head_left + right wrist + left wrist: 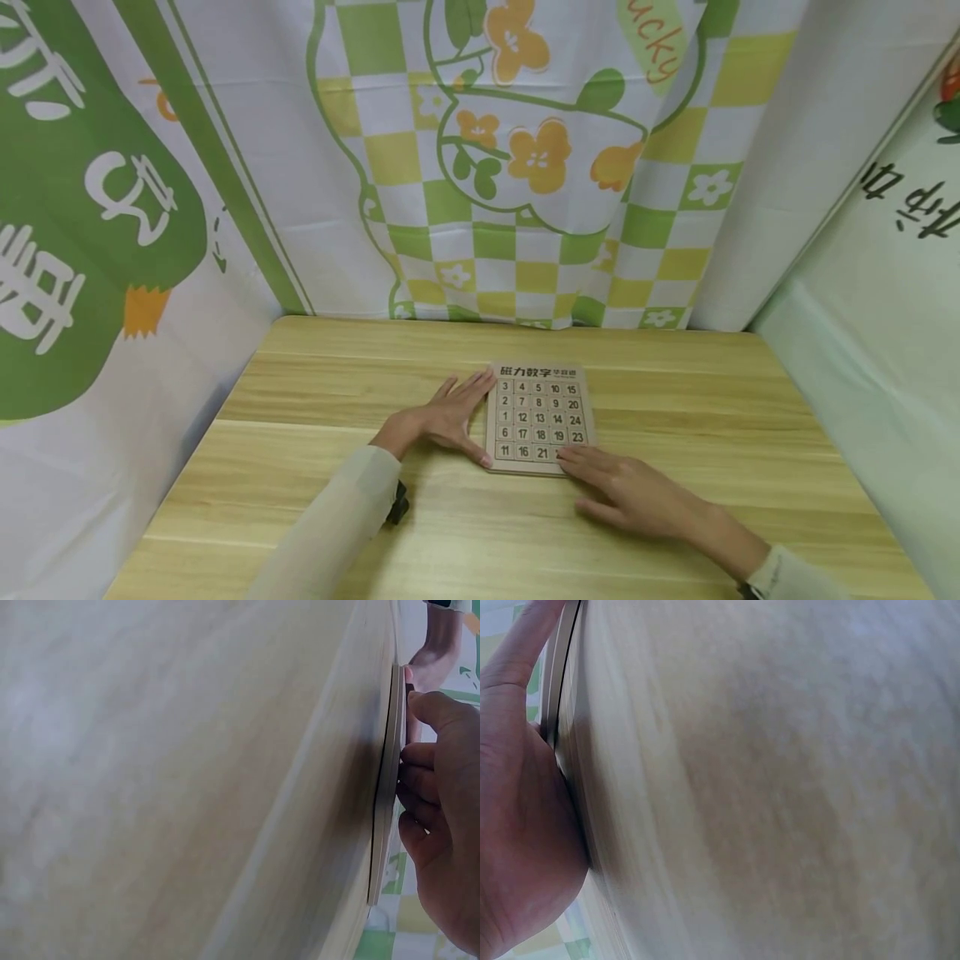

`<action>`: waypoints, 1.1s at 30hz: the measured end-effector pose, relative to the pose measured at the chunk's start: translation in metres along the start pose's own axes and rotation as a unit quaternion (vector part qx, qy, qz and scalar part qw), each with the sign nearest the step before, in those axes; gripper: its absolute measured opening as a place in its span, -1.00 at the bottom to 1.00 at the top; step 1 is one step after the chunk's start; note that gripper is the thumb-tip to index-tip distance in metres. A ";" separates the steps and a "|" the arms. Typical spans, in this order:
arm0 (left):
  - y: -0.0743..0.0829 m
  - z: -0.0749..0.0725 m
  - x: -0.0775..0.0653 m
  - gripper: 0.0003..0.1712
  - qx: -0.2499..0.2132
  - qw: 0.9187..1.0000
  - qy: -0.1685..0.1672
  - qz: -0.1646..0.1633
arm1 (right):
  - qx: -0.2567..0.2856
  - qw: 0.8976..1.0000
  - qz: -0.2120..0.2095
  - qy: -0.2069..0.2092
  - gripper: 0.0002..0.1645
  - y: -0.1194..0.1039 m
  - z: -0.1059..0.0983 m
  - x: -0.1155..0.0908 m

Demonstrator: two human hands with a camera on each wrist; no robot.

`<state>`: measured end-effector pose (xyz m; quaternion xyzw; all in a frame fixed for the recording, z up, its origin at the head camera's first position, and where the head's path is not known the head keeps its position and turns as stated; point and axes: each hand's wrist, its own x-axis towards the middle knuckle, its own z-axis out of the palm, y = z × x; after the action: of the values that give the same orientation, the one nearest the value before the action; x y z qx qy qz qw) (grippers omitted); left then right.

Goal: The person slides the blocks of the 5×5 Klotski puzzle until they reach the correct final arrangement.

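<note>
A flat wooden number puzzle board (pixel 525 469) lies on the table, with dark characters along its top edge. Rows of square number tiles (pixel 539 417) fill its frame. My left hand (pixel 447 418) spans the board's left side, fingertips at the upper left corner and thumb at the lower left one. On the lower right tiles rest the extended fingers of my right hand (pixel 637 496), its thumb held apart over the table; the tiles under these fingers are hidden. From the right wrist, the board (pixel 385 795) appears edge-on beside the right hand (pixel 454 802).
The wood-grain table (pixel 315 375) extends around the board on all sides. Behind it hangs a checked, flowered curtain (pixel 498 275). Printed white cloth walls (pixel 885 333) stand at left and right. A dark band (pixel 398 503) sits at the left sleeve.
</note>
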<state>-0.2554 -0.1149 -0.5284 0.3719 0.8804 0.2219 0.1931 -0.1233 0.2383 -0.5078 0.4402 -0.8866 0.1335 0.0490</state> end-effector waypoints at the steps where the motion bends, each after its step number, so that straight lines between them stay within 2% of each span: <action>1: 0.000 0.000 0.000 0.73 -0.001 1.000 0.000 0.001 | -0.001 1.000 0.000 -0.002 -0.30 -0.001 0.000 0.001; 9: 0.002 -0.001 0.000 0.71 0.009 1.000 0.000 -0.003 | 0.004 1.000 0.002 0.002 -0.29 -0.002 0.000 0.002; 13: 0.011 -0.005 -0.002 0.67 0.021 1.000 -0.006 -0.010 | 0.000 1.000 0.002 0.004 -0.29 0.000 -0.002 0.001; 21: 0.011 -0.005 0.000 0.67 0.018 1.000 -0.011 -0.015 | -0.002 1.000 0.018 0.003 -0.25 0.008 -0.009 0.003; 29: -0.004 0.004 0.004 0.74 -0.006 1.000 0.004 -0.001 | -0.004 0.998 0.058 -0.019 -0.24 0.026 -0.016 0.015; 33: -0.005 0.004 0.004 0.74 -0.006 1.000 0.003 -0.003 | -0.004 0.997 0.072 -0.022 -0.21 0.036 -0.018 0.023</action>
<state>-0.2588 -0.1145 -0.5351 0.3673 0.8810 0.2275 0.1929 -0.1668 0.2468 -0.4927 0.3775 -0.9176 0.1228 0.0214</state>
